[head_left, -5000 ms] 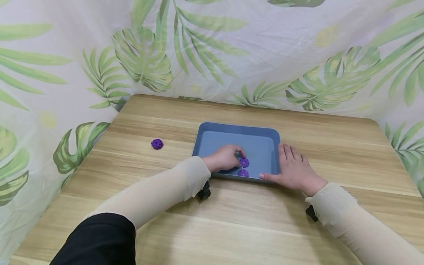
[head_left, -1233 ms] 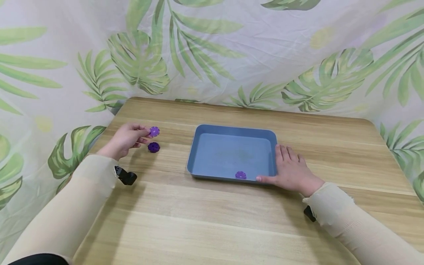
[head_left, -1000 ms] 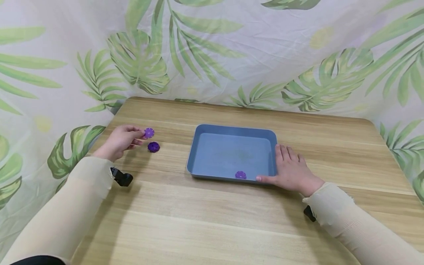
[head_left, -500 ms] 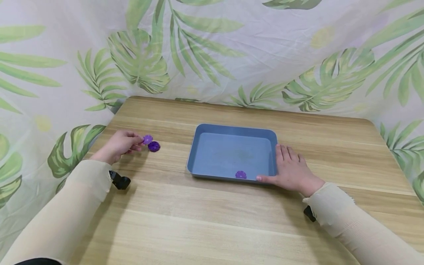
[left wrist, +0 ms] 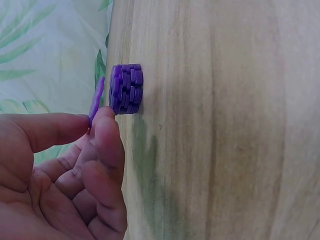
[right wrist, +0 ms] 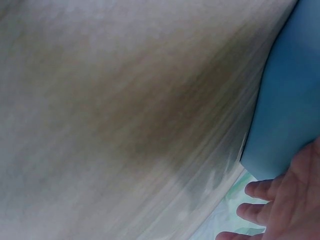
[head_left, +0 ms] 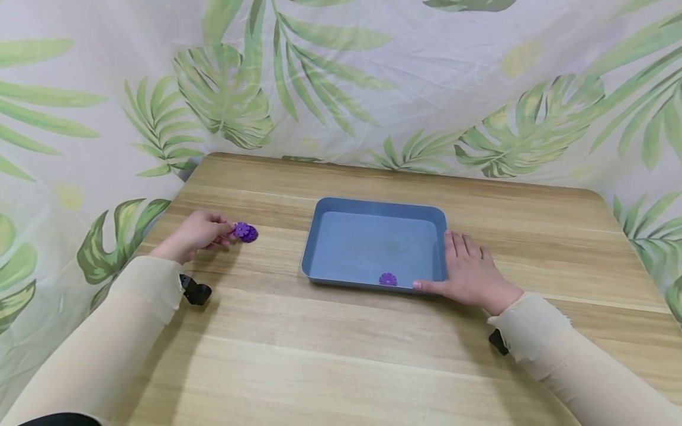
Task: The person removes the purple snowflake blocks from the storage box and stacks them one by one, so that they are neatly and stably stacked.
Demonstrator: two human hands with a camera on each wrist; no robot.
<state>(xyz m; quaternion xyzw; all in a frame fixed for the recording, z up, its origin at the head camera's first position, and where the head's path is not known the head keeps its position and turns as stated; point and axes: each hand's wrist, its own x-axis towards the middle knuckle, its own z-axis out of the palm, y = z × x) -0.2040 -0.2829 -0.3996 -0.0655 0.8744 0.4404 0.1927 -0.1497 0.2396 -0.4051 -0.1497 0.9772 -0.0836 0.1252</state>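
Note:
Between thumb and fingers, my left hand (head_left: 199, 232) pinches a thin purple snowflake disc (left wrist: 96, 101) with a notched rim. The disc is tilted just above a short stack of purple discs (left wrist: 131, 89) on the table; in the left wrist view a narrow gap shows between them. At the near right corner of the blue tray (head_left: 375, 204), my right hand (head_left: 475, 273) rests with straight fingers along the outer side and the thumb on the front rim. One more purple disc (head_left: 388, 279) lies inside the tray by its front wall, partly hidden by the rim.
The wooden table (head_left: 319, 343) carries the tray at its middle and the stack to the left. A leaf-print cloth (head_left: 341, 77) hangs behind the table's far edge. A black wrist camera (head_left: 196, 291) sits under the left wrist.
The left hand took a disc from the tray and carried it left to the stack. In the last second it lowered the disc over the stack. The right hand stayed at the tray.

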